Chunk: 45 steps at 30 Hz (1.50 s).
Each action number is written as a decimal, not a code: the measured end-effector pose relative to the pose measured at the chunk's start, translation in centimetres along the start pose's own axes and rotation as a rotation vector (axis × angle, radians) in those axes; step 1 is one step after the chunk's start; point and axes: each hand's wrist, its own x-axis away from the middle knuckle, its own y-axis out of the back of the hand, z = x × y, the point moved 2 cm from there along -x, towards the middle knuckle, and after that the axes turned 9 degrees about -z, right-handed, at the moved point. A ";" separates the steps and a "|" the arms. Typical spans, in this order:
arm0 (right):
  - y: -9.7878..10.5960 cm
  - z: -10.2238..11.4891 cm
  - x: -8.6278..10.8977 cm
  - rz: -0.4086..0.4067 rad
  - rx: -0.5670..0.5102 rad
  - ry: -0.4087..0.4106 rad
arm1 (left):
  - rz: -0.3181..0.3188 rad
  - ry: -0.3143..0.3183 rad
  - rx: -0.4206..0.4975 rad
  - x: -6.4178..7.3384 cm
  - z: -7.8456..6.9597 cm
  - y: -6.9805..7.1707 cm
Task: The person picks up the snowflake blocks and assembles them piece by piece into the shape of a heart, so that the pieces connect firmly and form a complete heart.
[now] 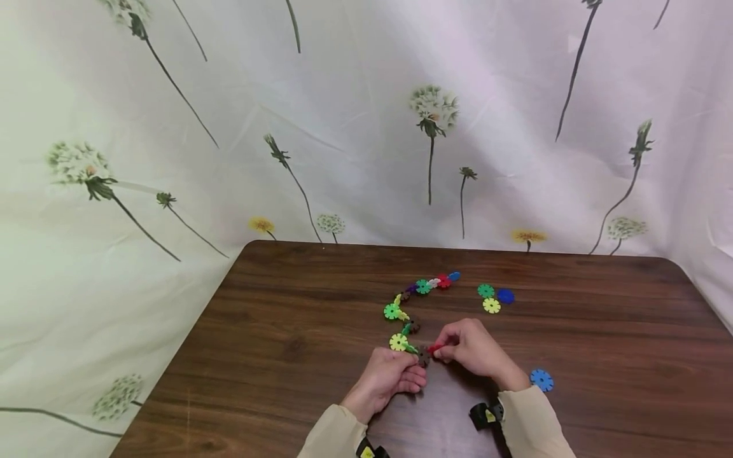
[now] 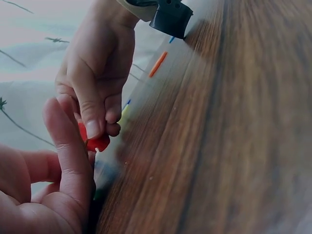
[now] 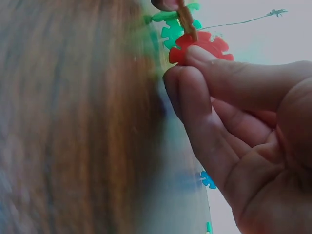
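A curved chain of notched plastic discs in several colours, with a yellow disc [image 1: 398, 342] near its front end, lies on the table. My left hand [image 1: 385, 380] pinches the brown disc [image 1: 423, 356] at that end between thumb and fingers. From the right, my right hand [image 1: 472, 346] pinches a red disc [image 3: 204, 48] between thumb and index finger. The red disc's edge meets the brown disc, which shows edge-on in the right wrist view. In the left wrist view, both hands come together at the red disc [image 2: 100, 141].
Loose green [image 1: 485, 291], dark blue [image 1: 506, 296] and yellow [image 1: 491, 306] discs lie at the back right. A lighter blue disc [image 1: 541, 380] lies beside the right forearm. Behind the brown wooden table [image 1: 275, 343] hangs a white cloth [image 1: 355, 127] printed with dandelions.
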 end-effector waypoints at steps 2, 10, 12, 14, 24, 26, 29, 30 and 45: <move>-0.1 0.0 0.0 0.001 0.002 0.001 | 0.001 -0.002 0.000 -0.1 0.0 0.0; -0.1 0.3 -0.3 0.022 0.029 0.057 | -0.004 -0.012 0.004 -0.2 0.2 0.0; -0.2 0.3 -0.3 0.026 0.036 0.058 | -0.005 -0.012 0.005 -0.2 0.2 0.0; -0.2 0.2 -0.2 0.029 0.038 0.055 | -0.005 -0.009 0.007 -0.2 0.2 0.0; -0.2 0.2 -0.2 0.038 0.036 0.061 | 0.009 -0.012 0.003 -0.2 0.2 0.0; -0.2 0.3 -0.3 0.039 0.039 0.065 | 0.013 -0.015 0.005 -0.1 0.2 0.0; -0.2 0.4 -0.3 0.036 0.048 0.068 | 0.015 -0.014 0.012 -0.1 0.1 0.0; -0.2 0.4 -0.3 0.033 0.053 0.067 | 0.013 -0.011 0.014 -0.1 0.1 0.0; 1.4 -0.4 0.1 0.073 0.013 -0.030 | -0.013 0.011 0.003 0.1 -0.3 0.0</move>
